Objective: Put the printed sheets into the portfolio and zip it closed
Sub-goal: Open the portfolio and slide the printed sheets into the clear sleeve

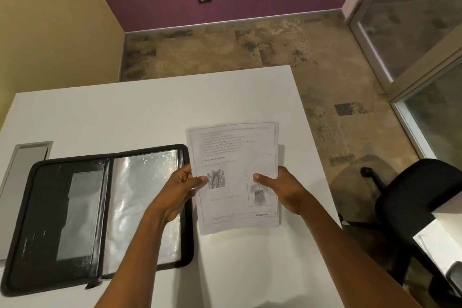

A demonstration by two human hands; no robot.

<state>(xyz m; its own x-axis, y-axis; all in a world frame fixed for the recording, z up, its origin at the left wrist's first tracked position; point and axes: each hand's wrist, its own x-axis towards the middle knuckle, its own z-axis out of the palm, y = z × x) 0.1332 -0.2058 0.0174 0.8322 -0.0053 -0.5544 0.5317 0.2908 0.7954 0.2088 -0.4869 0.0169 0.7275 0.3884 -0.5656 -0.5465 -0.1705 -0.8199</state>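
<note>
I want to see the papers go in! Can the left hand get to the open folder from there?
Probably yes. The left hand already hangs over the open portfolio, nothing between, though it's gripping the printed sheets with the right hand.

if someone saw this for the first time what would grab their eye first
First, the printed sheets at centre, held up over the white table with the left hand on their left edge and the right hand on their right edge. Next, the black portfolio lying open flat on the table's left side, its shiny clear sleeves catching the light.
</note>
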